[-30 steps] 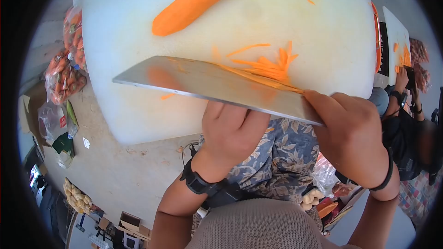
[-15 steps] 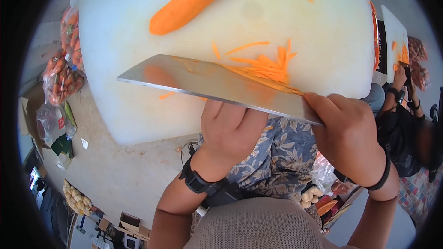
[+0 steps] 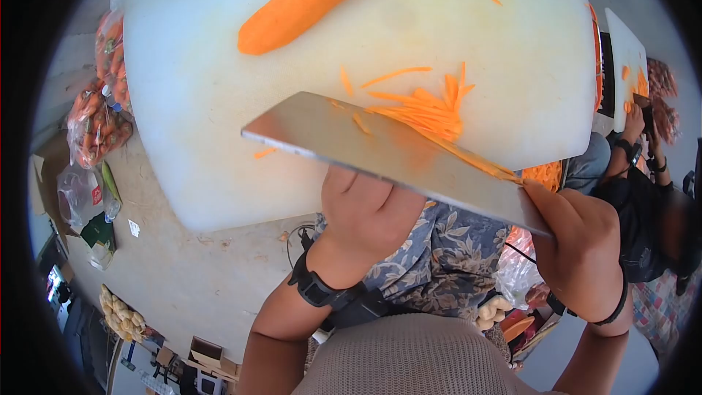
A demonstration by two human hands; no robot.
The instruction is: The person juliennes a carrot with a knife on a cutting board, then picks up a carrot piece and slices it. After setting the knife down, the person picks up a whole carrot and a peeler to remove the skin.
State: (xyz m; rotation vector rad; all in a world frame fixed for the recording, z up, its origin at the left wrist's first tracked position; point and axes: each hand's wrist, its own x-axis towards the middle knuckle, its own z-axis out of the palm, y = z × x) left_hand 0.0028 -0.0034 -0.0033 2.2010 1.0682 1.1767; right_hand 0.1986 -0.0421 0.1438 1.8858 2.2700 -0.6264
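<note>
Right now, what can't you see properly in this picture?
Head view: fingertips of the left hand, and anything beneath them, hidden by the knife.
Head view: knife handle, hidden by the right hand.
Head view: far edge of the cutting board, cut off by the picture's top.

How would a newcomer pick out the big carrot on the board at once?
Find the large white cutting board filling the upper middle of the view. At the top of the picture, beyond the knife, the big carrot lies slantwise. It is one thick, smooth piece, unlike the thin strips by the knife.
</note>
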